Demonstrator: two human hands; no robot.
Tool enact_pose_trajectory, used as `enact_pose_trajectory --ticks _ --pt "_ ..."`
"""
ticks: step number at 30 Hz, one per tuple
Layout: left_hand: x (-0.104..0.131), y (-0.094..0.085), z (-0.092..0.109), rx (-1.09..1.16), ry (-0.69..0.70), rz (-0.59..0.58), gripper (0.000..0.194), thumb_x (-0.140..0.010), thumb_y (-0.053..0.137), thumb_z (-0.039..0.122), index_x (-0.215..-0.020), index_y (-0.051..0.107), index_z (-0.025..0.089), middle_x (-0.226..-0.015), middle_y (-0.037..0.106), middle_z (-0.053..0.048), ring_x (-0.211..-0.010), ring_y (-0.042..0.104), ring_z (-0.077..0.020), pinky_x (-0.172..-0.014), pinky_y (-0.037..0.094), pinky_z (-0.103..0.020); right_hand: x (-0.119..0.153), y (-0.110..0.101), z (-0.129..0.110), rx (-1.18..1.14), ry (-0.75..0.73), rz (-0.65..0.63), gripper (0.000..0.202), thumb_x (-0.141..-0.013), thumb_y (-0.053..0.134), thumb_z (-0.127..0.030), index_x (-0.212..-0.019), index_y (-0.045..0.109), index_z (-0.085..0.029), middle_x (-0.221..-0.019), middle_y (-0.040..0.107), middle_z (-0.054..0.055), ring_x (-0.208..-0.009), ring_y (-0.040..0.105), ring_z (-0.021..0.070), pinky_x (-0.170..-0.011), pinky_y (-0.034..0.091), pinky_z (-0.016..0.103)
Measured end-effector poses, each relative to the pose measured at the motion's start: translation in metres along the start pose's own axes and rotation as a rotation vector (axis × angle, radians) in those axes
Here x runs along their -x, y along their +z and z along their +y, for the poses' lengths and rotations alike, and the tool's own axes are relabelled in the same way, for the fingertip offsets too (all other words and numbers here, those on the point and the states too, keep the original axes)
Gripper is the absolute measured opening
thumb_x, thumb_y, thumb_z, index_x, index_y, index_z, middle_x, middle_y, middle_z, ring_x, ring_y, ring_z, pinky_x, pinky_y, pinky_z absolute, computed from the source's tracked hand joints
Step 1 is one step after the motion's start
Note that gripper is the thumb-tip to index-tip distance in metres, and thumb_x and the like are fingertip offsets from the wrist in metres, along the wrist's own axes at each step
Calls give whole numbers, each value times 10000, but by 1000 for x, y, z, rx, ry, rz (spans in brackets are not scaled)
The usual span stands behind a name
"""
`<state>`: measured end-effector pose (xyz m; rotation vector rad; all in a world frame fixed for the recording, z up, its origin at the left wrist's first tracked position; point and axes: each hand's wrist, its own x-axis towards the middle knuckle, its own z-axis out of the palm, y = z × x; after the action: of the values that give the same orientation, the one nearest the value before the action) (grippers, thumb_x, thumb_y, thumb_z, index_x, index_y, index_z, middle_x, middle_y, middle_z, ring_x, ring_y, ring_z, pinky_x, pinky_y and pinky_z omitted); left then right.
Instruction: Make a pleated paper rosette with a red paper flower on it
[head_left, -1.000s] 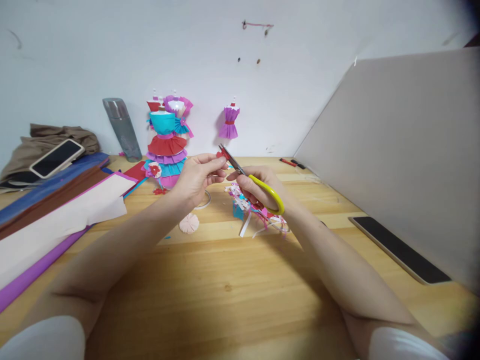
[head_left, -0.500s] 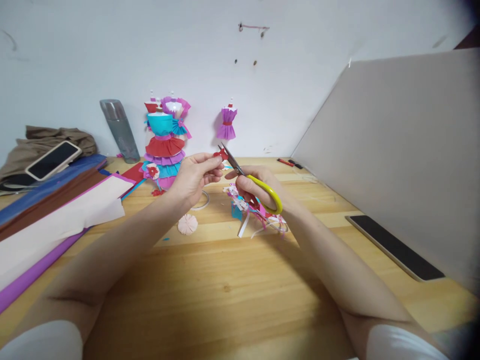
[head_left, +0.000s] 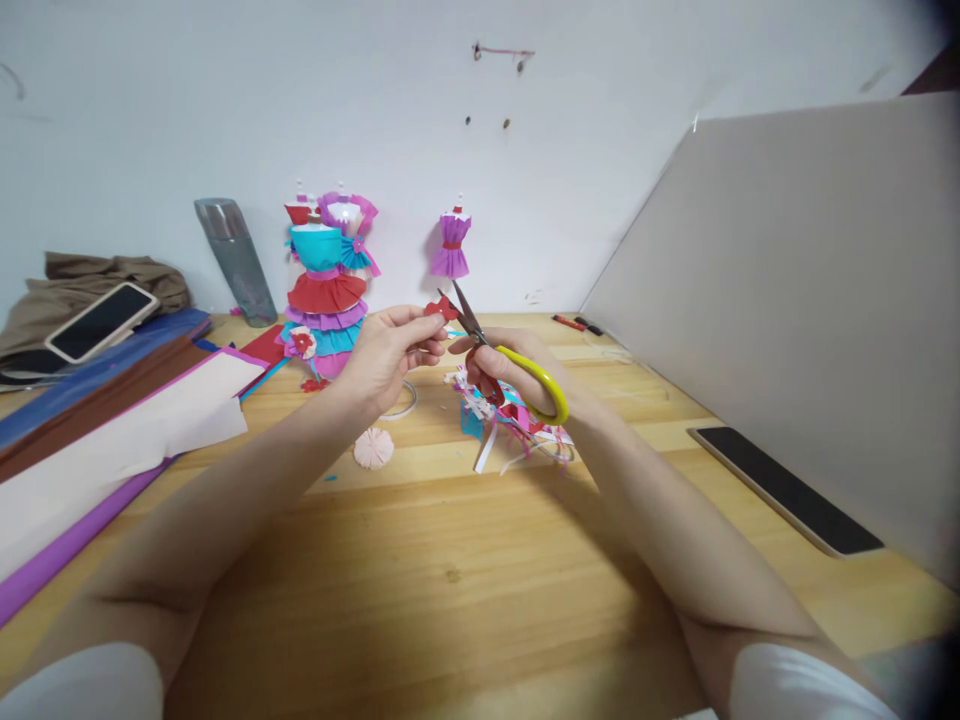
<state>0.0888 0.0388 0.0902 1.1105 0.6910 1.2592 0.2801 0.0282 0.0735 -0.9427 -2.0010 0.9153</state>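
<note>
Between thumb and fingertips, my left hand (head_left: pixel 394 350) pinches a small piece of red paper (head_left: pixel 441 308). My right hand (head_left: pixel 517 365) grips a pair of scissors (head_left: pixel 534 380) with a yellow handle, fingers through the loops. Their blades are parted and point up and left, right beside the red paper. Below my right hand lies a heap of paper scraps (head_left: pixel 487 418) in white, pink and blue. A pale pink pleated paper disc (head_left: pixel 373 448) rests on the table nearer to me, and a ring-shaped roll (head_left: pixel 407 402) is partly hidden by my left hand.
Small dress forms in crepe-paper dresses (head_left: pixel 326 295) stand at the back left, and a purple dress form (head_left: pixel 451 248) at the wall. Left are a tilted bottle (head_left: pixel 238 262), a phone (head_left: pixel 102 322) and paper sheets (head_left: pixel 120 430). A dark flat device (head_left: pixel 787 490) lies right beside the panel (head_left: pixel 795 300).
The scissors' blades have spread wider beside the red paper, and the handle loops have moved apart. My left hand keeps its pinch. The whole view has shifted slightly.
</note>
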Motion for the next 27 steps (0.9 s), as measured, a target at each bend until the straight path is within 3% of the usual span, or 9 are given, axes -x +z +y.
enact_pose_trajectory --ticks 4,7,10,14,19,27 --pt "0 0 1 -29 8 -16 133 -677 743 208 -670 651 113 -625 635 -8 -535 568 -71 -563 452 -209 -2 3 -6 -22 1 163 451 -845 603 -560 -1044 624 -156 -740 598 14 -559 540 115 -525 453 264" --pt "2 2 2 -100 11 -44 138 -668 746 218 -655 654 116 -616 633 -14 -537 565 -75 -542 436 -204 -6 7 -15 -117 -10 367 475 -734 721 -506 -1045 606 -167 -729 602 5 -555 540 123 -527 467 286" --pt "4 4 2 -180 5 -87 139 -658 746 223 -634 654 123 -591 621 -16 -521 552 -82 -522 429 -209 -9 10 -25 -246 -2 477 502 -638 773 -496 -993 589 -193 -697 597 -3 -556 541 136 -522 479 305" --pt "6 7 1 -266 6 -131 127 -656 736 209 -604 653 128 -559 602 -10 -491 524 -77 -506 426 -210 -9 12 -31 -362 26 455 541 -558 816 -442 -984 575 -212 -685 597 -10 -549 545 143 -515 477 311" --pt "6 6 1 -333 16 -150 105 -656 727 195 -607 663 128 -558 604 -9 -488 524 -79 -505 428 -208 -7 11 -30 -351 48 383 542 -567 809 -359 -1019 577 -173 -641 576 -27 -502 509 122 -490 439 295" --pt "5 5 0 -333 -21 -184 113 -659 726 193 -592 656 135 -557 603 -12 -487 527 -83 -508 432 -214 -8 12 -27 -304 63 358 554 -597 781 -418 -1048 578 -168 -592 531 -45 -452 479 127 -430 417 300"
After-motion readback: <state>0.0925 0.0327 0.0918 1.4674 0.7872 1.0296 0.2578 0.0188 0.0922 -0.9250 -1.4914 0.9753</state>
